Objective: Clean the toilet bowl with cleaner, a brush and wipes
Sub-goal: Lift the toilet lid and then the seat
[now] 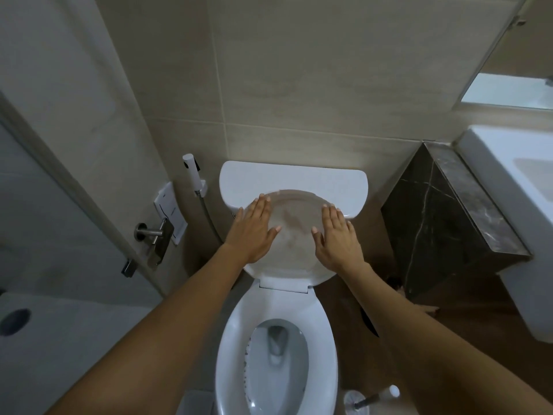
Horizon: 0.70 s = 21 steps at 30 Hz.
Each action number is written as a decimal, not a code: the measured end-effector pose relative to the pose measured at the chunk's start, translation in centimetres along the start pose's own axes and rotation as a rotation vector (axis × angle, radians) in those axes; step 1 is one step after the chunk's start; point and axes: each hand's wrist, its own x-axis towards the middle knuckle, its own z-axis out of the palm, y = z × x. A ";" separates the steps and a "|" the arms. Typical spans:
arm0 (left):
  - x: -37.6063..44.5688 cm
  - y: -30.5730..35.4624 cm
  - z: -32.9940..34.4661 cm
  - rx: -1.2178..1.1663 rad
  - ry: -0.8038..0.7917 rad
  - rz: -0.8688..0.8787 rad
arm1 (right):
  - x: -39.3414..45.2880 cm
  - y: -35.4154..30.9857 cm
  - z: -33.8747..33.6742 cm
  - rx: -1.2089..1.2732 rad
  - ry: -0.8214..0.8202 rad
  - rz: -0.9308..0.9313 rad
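Both hands flat and open, left hand [254, 232] and right hand [336, 238], on the raised lid [294, 229]; stiff, slick plastic, hold its edges.

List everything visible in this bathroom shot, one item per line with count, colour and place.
toilet lid: one, white, raised against the tank
tank: one, white, at the back wall
toilet seat: one, white, down over the bowl
bowl: one, white, centre bottom
toilet brush: one, white handle, floor right of the bowl
bidet sprayer: one, white, wall left of the tank
door handle: one, metal, left
marble ledge: one, dark, right
sink: one, white, far right
left hand: flat on the lid
right hand: flat on the lid
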 end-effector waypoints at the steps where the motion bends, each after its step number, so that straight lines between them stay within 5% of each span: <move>1: -1.0 0.1 0.2 -0.004 -0.008 -0.001 | -1.1 -0.2 0.2 -0.012 -0.003 0.007; 21: -26.5 0.9 15.9 0.001 -0.314 -0.044 | -29.4 -2.7 13.0 0.018 -0.274 0.128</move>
